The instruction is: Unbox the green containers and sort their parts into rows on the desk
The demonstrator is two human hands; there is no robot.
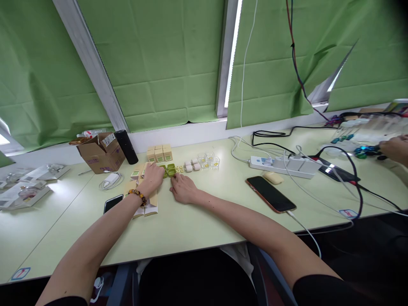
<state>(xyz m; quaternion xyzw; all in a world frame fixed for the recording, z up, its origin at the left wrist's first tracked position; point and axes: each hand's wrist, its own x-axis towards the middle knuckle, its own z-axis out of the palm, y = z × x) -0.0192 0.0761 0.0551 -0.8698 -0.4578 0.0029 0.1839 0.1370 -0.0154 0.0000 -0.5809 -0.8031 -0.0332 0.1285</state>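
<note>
My left hand (153, 176) reaches over flat, cream-coloured cartons (151, 206), its fingertips against the left side of a cluster of small olive-green cups (171, 167). The fingers are outstretched and partly hidden by the back of the hand. Just below the cups, my right hand (184, 188) rests on the table, open, with fingertips near the front cup. To the right of the cups lie small yellow pieces (179, 169), then pale pink caps (192, 165) and clear little glass-like cups (208, 160). Behind my left hand stand several small kraft boxes (159, 153).
A cardboard box (101, 154), black cylinder (126, 147) and white cable (110, 180) sit at the left. A phone (113, 203) lies beside my left forearm. Rightward are another phone (270, 194), a power strip (282, 165) and tangled cables. Another person's hand (395, 148) shows far right.
</note>
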